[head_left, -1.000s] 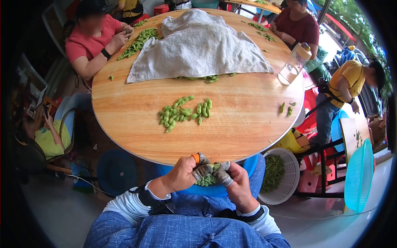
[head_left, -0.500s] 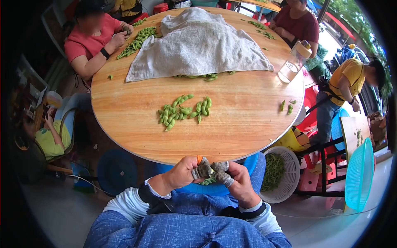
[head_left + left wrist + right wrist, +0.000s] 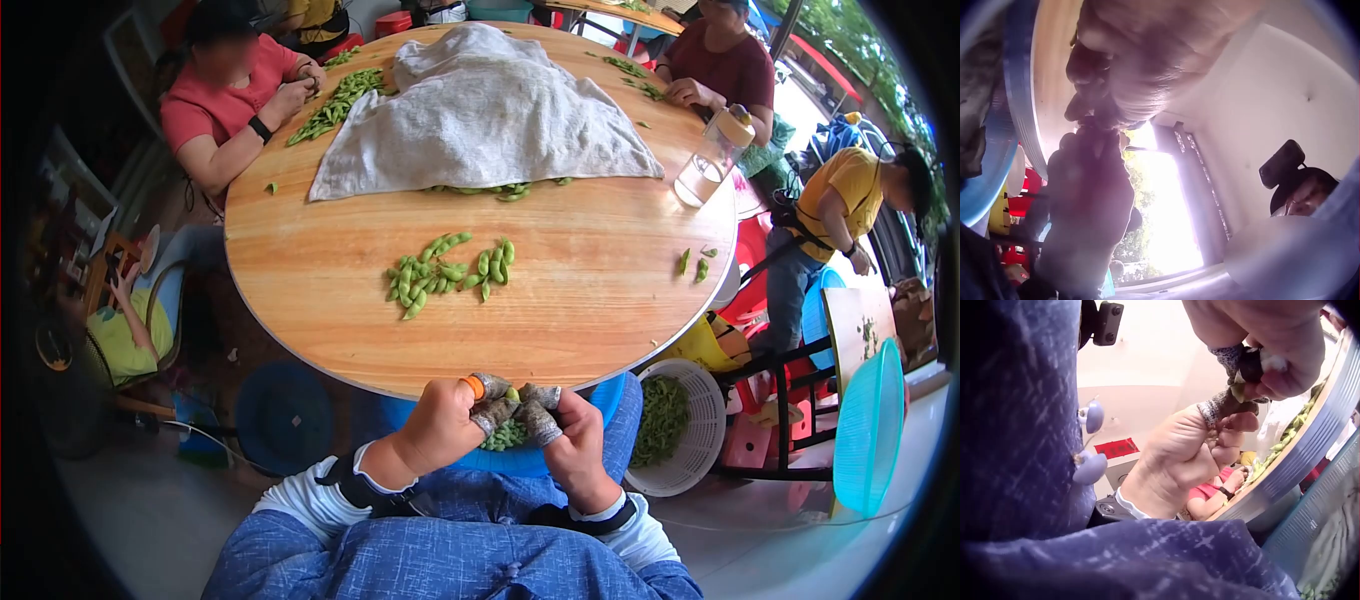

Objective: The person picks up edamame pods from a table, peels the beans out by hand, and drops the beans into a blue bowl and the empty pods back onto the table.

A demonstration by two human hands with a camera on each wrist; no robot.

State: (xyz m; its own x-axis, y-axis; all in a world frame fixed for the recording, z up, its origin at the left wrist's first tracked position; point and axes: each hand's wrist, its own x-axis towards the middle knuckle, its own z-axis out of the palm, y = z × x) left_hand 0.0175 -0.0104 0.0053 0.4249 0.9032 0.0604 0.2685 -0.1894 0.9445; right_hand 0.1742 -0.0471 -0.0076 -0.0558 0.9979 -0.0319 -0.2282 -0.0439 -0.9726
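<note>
A green soybean pod (image 3: 513, 394) shows between the two hands just in front of the table edge, and again in the right wrist view as a green tip (image 3: 1237, 392). My left hand (image 3: 437, 428) pinches it between a thumb and finger in grey knitted finger covers, one with an orange band. My right hand (image 3: 577, 455), its thumb and finger also covered, pinches at the pod's other end. Below them, a blue basin (image 3: 470, 460) on the lap holds shelled green beans (image 3: 507, 436), partly hidden by the hands. Backlight darkens both hands in the left wrist view.
On the round wooden table (image 3: 330, 300) lie a small pile of pods (image 3: 415, 280), a white towel (image 3: 490, 120) over more pods, and a water bottle (image 3: 705, 165). A white basket (image 3: 700, 425) of pods stands at right. Other people sit round the table.
Both hands have stayed over the basin, shifting slightly while the fingers changed their grip. The pod's green tip now shows more clearly between them than half a second ago.
</note>
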